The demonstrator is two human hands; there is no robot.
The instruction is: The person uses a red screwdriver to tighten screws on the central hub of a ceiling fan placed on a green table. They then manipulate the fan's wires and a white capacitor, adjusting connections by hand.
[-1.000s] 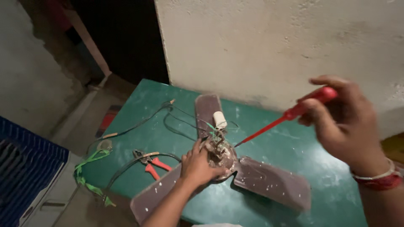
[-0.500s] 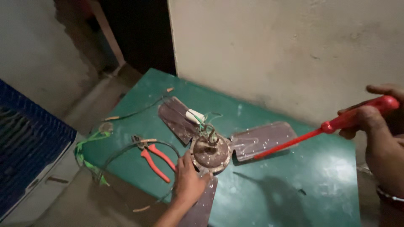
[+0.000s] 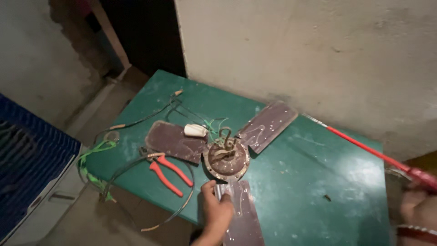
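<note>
The fan rotor (image 3: 226,160) lies flat near the middle of the green table (image 3: 318,182), its three brown blades spread out from a round rusty hub. I see my left hand (image 3: 217,210) at the near edge, fingers curled and resting on the root of the near blade (image 3: 243,214), thumb up toward the hub; it presses on the blade rather than closing round it. That blade's long axis runs toward me and over the table's front edge. A second blade (image 3: 175,141) points left, the third (image 3: 267,125) points away to the right, toward the wall.

My right hand (image 3: 421,207) sits blurred at the right border, and I cannot tell how its fingers are set. The red screwdriver (image 3: 364,146) slants from there up and left, its tip over the table near the far edge, well apart from the hub.

Left of the hub lie red-handled pliers (image 3: 169,175), inside a loop of black wire (image 3: 136,166) that hangs over the front edge. A white capacitor (image 3: 195,130) rests on the left blade. The right half of the table offers the open room. A blue cooler (image 3: 27,159) stands off the left side.
</note>
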